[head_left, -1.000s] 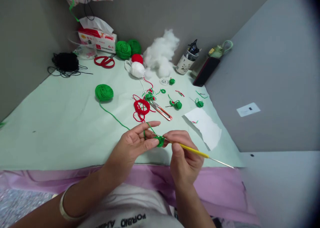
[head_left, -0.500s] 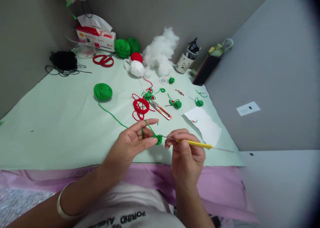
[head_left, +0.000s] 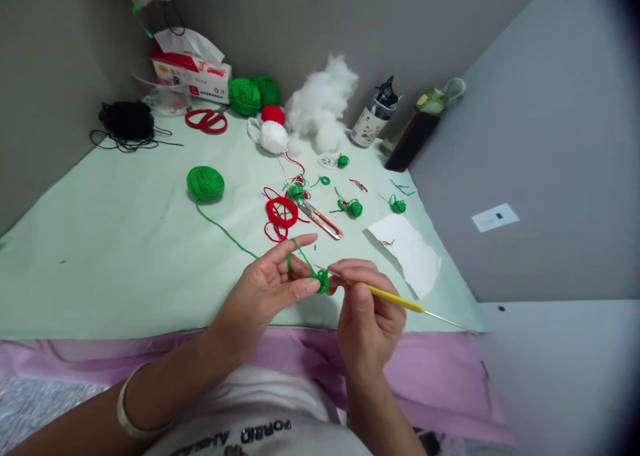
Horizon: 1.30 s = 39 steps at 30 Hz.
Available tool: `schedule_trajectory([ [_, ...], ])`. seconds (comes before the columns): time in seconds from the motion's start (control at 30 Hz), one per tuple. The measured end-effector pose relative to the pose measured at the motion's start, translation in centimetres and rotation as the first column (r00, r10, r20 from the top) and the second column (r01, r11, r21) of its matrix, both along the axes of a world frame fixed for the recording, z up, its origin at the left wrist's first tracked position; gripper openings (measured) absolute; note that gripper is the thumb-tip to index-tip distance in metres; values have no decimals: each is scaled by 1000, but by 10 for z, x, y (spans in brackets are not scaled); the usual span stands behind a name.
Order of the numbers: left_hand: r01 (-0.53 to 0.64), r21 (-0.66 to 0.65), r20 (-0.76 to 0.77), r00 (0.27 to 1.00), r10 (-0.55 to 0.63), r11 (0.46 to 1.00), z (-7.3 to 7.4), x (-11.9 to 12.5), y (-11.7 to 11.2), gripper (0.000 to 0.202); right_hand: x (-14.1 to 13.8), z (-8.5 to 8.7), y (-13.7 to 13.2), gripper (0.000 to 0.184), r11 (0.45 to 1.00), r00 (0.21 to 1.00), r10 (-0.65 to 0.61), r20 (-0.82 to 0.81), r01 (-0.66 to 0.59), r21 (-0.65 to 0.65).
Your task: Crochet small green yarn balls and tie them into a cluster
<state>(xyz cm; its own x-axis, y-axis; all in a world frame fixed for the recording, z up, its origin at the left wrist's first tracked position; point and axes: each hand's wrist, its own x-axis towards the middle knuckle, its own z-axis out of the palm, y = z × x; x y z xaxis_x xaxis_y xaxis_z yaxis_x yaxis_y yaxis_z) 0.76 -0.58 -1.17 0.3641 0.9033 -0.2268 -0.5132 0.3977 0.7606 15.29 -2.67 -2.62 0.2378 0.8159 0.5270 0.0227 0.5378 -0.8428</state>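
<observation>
The left hand (head_left: 270, 279) is pinching a small green crocheted yarn piece (head_left: 323, 281) between thumb and fingers above the front of the pale green worktop (head_left: 125, 256), while a green yarn strand (head_left: 304, 255) is rising from the piece to its raised index finger. The right hand (head_left: 370, 309) is gripping a slim metal crochet hook with a yellow handle (head_left: 395, 299) in closed fingers, its shaft meeting the piece's upper edge. Beyond the left hand, a round green yarn ball (head_left: 205, 183) is resting on the worktop.

Single head-worn view from above, forward and downward, quite near left hand (head_left: 270, 286) and right hand (head_left: 371, 313).
</observation>
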Motion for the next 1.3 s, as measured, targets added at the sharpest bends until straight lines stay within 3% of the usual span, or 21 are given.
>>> schedule_trajectory([
  [0.13, 31, -45, 12, 999, -30, 999, 3, 1, 0, 76, 1, 2, 2, 20, 995, 998, 67, 2, -67, -77],
  [0.23, -5, -17, -10, 1000, 5, 1000, 1, 1, 0, 82, 2, 2, -2, 21, 999, 978, -26, 209, 35, -40],
  [0.3, -70, 26, -40, 997, 71, 997, -1, 2, -1, 82, 1, -1, -5, 25, 984, 867, -179, 464, 156, 89],
  [0.37, -113, 48, -48, 992, 115, 992, -4, 3, -2, 79, 0, -4, -7, 32, 952, 755, -303, 582, 207, 226],
  [0.43, -112, 20, -34, 993, 112, 994, -4, 3, -2, 75, -2, -5, -6, 36, 950, 794, -299, 529, 200, 239],
  [0.57, -73, -75, 31, 997, 75, 995, -2, 2, -1, 65, -3, -3, 0, 24, 999, 988, -53, 144, 52, 9],
  [0.7, -50, -114, 91, 994, 61, 992, 2, 2, 1, 54, 1, 2, 8, 14, 974, 981, 107, -159, -135, -180],
  [0.9, -64, -41, 14, 998, 65, 997, 1, -1, 0, 47, 8, 5, 8, 18, 967, 978, 130, -163, -162, -195],
  [1.0, -92, 39, -68, 993, 95, 995, -3, -2, -2, 45, 9, 7, 3, 20, 974, 991, 115, -72, -127, -186],
  [1.13, -145, 113, -130, 979, 159, 983, -4, -2, -4, 45, 9, 11, -4, 21, 996, 980, 7, 197, 11, -90],
  [1.23, -189, 163, -191, 957, 219, 968, -2, -1, -4, 47, 13, 11, -8, 22, 998, 909, -39, 415, 18, 54],
  [1.3, -208, 194, -224, 942, 250, 959, 0, -1, -4, 47, 16, 11, -9, 21, 987, 810, -83, 581, -16, 163],
])
